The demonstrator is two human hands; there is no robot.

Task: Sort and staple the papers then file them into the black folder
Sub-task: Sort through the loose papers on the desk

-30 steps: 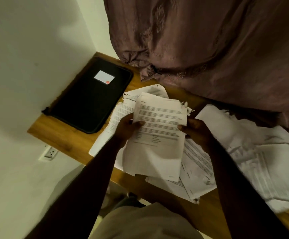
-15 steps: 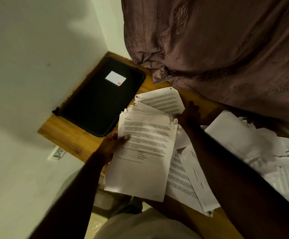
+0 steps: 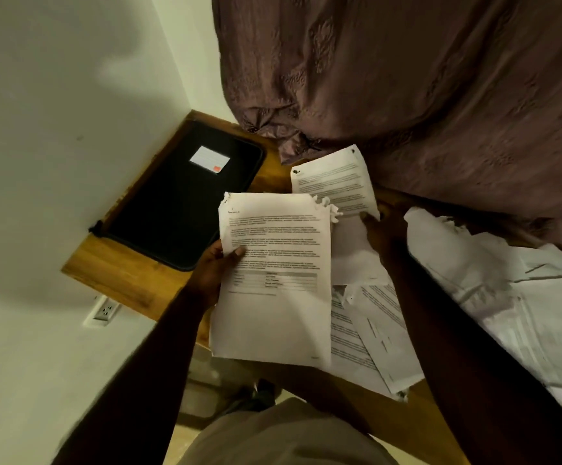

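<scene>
My left hand [image 3: 217, 263] grips a set of printed sheets [image 3: 272, 280] by its left edge and holds it above the wooden table [image 3: 128, 270]. The set's top corners are torn. My right hand [image 3: 382, 233] reaches past it and pinches the lower corner of a printed page [image 3: 335, 181] that lies near the curtain. The black zip folder [image 3: 178, 203] with a white label lies shut at the table's far left corner. More loose papers [image 3: 373, 330] lie under my right arm. No stapler is in view.
A crumpled pile of papers [image 3: 507, 297] covers the table's right side. A brown curtain [image 3: 407, 95] hangs over the table's far edge. White walls close in the left side, with a wall socket [image 3: 105, 310] below the table edge.
My right hand let go of the held set and reached forward to a page by the curtain. The set came lower and nearer me in my left hand alone.
</scene>
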